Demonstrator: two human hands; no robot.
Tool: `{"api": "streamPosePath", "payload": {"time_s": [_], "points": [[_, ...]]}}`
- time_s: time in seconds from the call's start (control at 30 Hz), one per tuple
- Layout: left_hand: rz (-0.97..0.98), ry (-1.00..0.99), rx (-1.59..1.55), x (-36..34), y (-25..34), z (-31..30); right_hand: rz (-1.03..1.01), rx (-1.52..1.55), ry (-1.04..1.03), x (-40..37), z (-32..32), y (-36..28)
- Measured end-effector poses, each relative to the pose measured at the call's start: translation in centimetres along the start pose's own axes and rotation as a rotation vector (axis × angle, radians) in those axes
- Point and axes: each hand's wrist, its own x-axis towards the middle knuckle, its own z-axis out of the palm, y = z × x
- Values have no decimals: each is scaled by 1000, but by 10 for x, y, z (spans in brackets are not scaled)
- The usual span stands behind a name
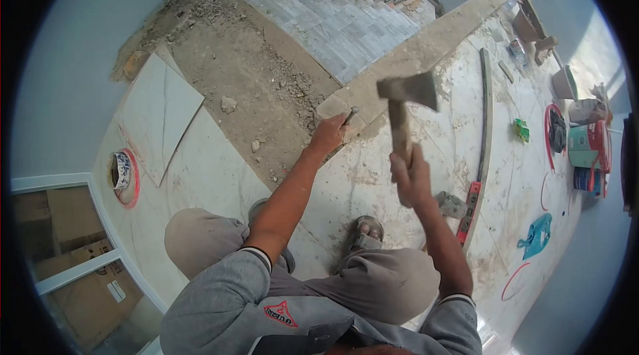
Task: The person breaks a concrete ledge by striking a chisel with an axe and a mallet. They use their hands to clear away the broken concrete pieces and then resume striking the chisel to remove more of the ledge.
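Where the knees of the grey trousers are bent, sandalled feet are planted on the pale floor. A hatchet is held up above the floor by the right hand, whose fingers are wrapped around the wooden handle; its metal head is turned sideways. A metal rod is clasped by the left hand at the edge of the rubble strip, its tip left exposed; its lower end is hidden. Beyond the right wrist, a red level is laid beside a long bar. To the left, a large tile is placed near a roll ringed in red. Farther off, containers are gathered by the right wall, while broken material is scattered towards the grey-tiled stairs, which are bordered by a dusty ledge.
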Motion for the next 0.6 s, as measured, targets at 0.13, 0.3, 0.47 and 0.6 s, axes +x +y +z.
{"api": "streamPosePath", "payload": {"time_s": [0.13, 0.3, 0.47, 0.6], "points": [[-117, 42, -45, -18, -16, -9, 203, 200, 0, -36, 17, 35], [-246, 12, 90, -27, -21, -58, 286, 224, 55, -70, 0, 62], [-434, 249, -252, -18, -18, -78, 179, 232, 64, -72, 10, 81], [-361, 289, -503, 12, 6, -67, 335, 329, 4, -35, 25, 90]]}}
